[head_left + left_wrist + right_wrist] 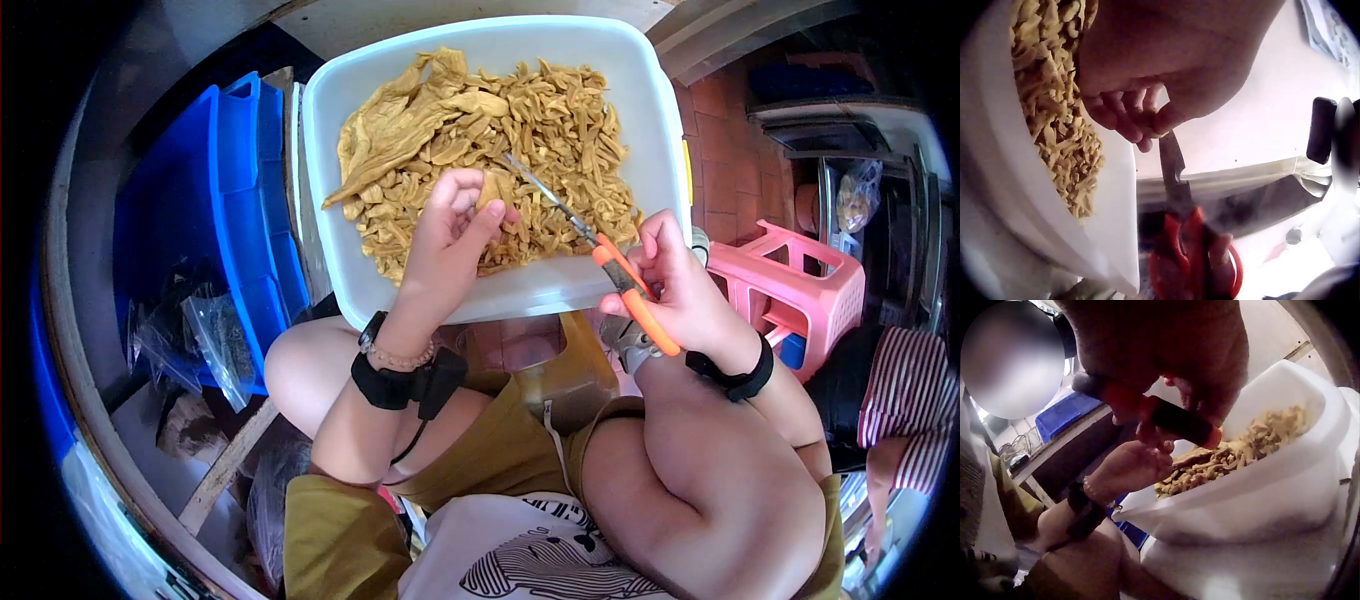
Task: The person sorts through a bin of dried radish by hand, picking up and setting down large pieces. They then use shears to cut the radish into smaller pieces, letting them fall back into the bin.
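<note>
One left hand (452,235) pinching piece (494,188) (over tub (656,150)), right hand (685,290) holding scissors (612,264)

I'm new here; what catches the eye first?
Probably the white plastic tub heaped with tan strips, upper middle of the head view. Near its edge, the right hand holds orange-handled metal scissors and the left hand pinches a tan piece. At right stands a pink plastic stool.
</note>
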### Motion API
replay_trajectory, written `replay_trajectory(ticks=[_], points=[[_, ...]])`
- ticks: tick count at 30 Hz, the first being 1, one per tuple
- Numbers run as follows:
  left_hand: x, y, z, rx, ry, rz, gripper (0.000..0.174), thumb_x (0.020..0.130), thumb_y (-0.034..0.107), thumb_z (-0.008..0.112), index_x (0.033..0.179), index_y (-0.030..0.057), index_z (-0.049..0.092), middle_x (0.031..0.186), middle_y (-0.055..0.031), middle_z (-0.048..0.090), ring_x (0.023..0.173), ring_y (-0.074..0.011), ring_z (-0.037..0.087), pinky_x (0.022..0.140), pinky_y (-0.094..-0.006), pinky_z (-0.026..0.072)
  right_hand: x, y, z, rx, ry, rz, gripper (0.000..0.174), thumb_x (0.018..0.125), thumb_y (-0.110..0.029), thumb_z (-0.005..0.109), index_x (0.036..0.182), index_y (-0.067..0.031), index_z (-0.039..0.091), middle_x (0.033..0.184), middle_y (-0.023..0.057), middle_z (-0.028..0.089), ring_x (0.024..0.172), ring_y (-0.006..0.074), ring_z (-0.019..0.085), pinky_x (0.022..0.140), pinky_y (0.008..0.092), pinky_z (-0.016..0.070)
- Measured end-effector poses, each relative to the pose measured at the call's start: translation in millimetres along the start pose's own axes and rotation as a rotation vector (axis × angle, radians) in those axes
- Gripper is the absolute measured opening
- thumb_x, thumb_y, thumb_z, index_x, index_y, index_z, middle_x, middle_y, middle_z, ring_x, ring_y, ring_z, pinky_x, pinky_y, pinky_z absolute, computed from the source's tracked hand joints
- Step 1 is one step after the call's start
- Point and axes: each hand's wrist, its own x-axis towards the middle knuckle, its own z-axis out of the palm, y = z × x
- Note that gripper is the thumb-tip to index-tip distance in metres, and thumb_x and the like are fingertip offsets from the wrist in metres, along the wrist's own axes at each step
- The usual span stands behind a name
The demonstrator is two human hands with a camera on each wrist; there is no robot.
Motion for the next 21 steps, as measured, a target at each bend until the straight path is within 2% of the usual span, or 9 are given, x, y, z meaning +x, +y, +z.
replay_trajectory(ticks=[2, 4, 6, 8, 10, 11, 15, 17, 21], points=[[0, 2, 0, -0.086, 0.025, 0.018, 0.017, 0.097, 0.016, 0.056, 0.108, 0.0048, 0.050, 0.086, -0.0039, 0.066, 0.080, -0.0072, 0.056, 0.070, -0.0218, 0.0436, -1, 3, -1, -0.011, 0.015, -0.036, 0.056, 0.080, -0.021, 0.079, 0.097, -0.0121, 0.026, 0.084, 0.0012, 0.045, 0.071, 0.0051, 0.038, 0.059, 0.0220, 0.0356], [1, 7, -4, -0.064, 0.019, 0.007, 0.017, 0.096, 0.016, 0.056, 0.108, 0.0047, 0.050, 0.086, -0.0044, 0.066, 0.079, -0.0078, 0.056, 0.070, -0.0223, 0.0441, -1, 10, 0, 0.021, 0.039, -0.128, 0.058, 0.077, -0.031, 0.081, 0.096, -0.0100, 0.031, 0.077, 0.0055, 0.043, 0.064, 0.0129, 0.040, 0.054, 0.0271, 0.0365], [1, 9, -6, -0.041, 0.016, -0.003, 0.016, 0.096, 0.015, 0.056, 0.107, 0.0046, 0.051, 0.085, -0.0050, 0.065, 0.078, -0.0084, 0.056, 0.070, -0.0228, 0.0445, -3, 2, -4, -0.039, 0.014, -0.133, 0.059, 0.076, -0.032, 0.081, 0.096, -0.0099, 0.031, 0.078, 0.0060, 0.044, 0.064, 0.0143, 0.042, 0.055, 0.0276, 0.0376], [0, 10, -7, -0.150, 0.051, -0.032, 0.017, 0.097, 0.018, 0.055, 0.106, 0.0046, 0.051, 0.083, -0.0059, 0.065, 0.075, -0.0089, 0.055, 0.069, -0.0232, 0.0446, -3, 0, -5, -0.099, -0.012, -0.139, 0.060, 0.075, -0.033, 0.082, 0.097, -0.0098, 0.031, 0.079, 0.0064, 0.045, 0.064, 0.0157, 0.043, 0.056, 0.0281, 0.0388], [-1, 12, -9, -0.185, -0.006, -0.028, 0.017, 0.098, 0.020, 0.053, 0.105, 0.0046, 0.052, 0.082, -0.0056, 0.064, 0.074, -0.0090, 0.055, 0.069, -0.0232, 0.0443, -1, 2, -4, -0.161, -0.018, -0.248, 0.061, 0.074, -0.036, 0.082, 0.097, -0.0095, 0.032, 0.078, 0.0072, 0.047, 0.063, 0.0193, 0.047, 0.056, 0.0299, 0.0407], [-1, 14, -9, -0.220, -0.066, -0.026, 0.019, 0.099, 0.023, 0.051, 0.104, 0.0047, 0.053, 0.081, -0.0053, 0.064, 0.073, -0.0090, 0.054, 0.068, -0.0231, 0.0439, -1, 1, -4, -0.162, -0.018, -0.248, 0.061, 0.074, -0.036, 0.082, 0.097, -0.0095, 0.032, 0.078, 0.0072, 0.047, 0.063, 0.0193, 0.047, 0.056, 0.0299, 0.0407], [-4, 14, -6, -0.204, -0.110, -0.066, 0.024, 0.101, 0.028, 0.047, 0.102, 0.0045, 0.054, 0.079, -0.0034, 0.062, 0.073, -0.0086, 0.053, 0.067, -0.0225, 0.0424, 0, -1, -3, -0.241, -0.008, -0.272, 0.059, 0.075, -0.035, 0.081, 0.096, -0.0089, 0.032, 0.072, 0.0093, 0.049, 0.059, 0.0245, 0.052, 0.053, 0.0329, 0.0420], [-4, 12, -8, -0.098, -0.129, -0.065, 0.027, 0.102, 0.029, 0.045, 0.101, 0.0043, 0.055, 0.078, -0.0014, 0.058, 0.073, -0.0079, 0.052, 0.066, -0.0219, 0.0409, 1, -1, -2, -0.265, 0.011, -0.269, 0.058, 0.075, -0.035, 0.080, 0.095, -0.0088, 0.032, 0.070, 0.0097, 0.049, 0.057, 0.0261, 0.053, 0.052, 0.0340, 0.0421], [-4, 15, -8, -0.054, -0.146, -0.091, 0.024, 0.100, 0.024, 0.050, 0.108, 0.0024, 0.055, 0.079, -0.0003, 0.057, 0.074, -0.0071, 0.051, 0.068, -0.0217, 0.0412, 2, 2, -1, -0.287, 0.046, -0.280, 0.057, 0.076, -0.034, 0.080, 0.094, -0.0086, 0.032, 0.069, 0.0111, 0.049, 0.057, 0.0289, 0.053, 0.052, 0.0348, 0.0422]])
